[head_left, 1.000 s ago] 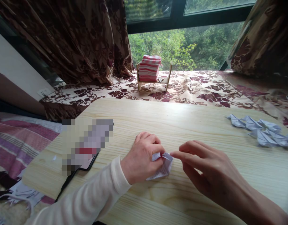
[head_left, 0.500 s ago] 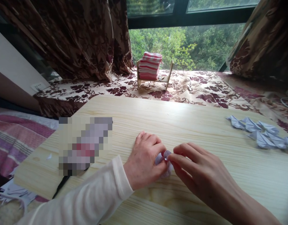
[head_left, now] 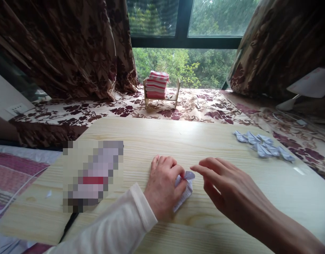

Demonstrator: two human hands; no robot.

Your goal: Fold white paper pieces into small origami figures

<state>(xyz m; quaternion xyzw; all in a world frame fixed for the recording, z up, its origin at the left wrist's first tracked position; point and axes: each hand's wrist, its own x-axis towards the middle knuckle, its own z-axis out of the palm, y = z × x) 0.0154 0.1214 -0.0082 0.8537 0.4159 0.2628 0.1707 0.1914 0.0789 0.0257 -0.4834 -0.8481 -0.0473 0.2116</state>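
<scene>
My left hand, in a cream sleeve, rests on the pale wooden table and pinches a small folded piece of lilac-white paper between thumb and fingers. Just right of the paper, my right hand hovers with its fingers stretched out and slightly apart; its fingertips are close to the paper's top flap but not on it. Part of the paper is hidden under my left hand.
Several finished folded paper pieces lie in a cluster at the table's right. A blurred-out flat object lies at the left. Beyond the table, a small wooden rack holding striped folded cloths stands on the floral sill between curtains.
My right hand has let go of the paper and drawn slightly back to the right, fingers opening. My left hand still pinches the paper. The view has tilted up.
</scene>
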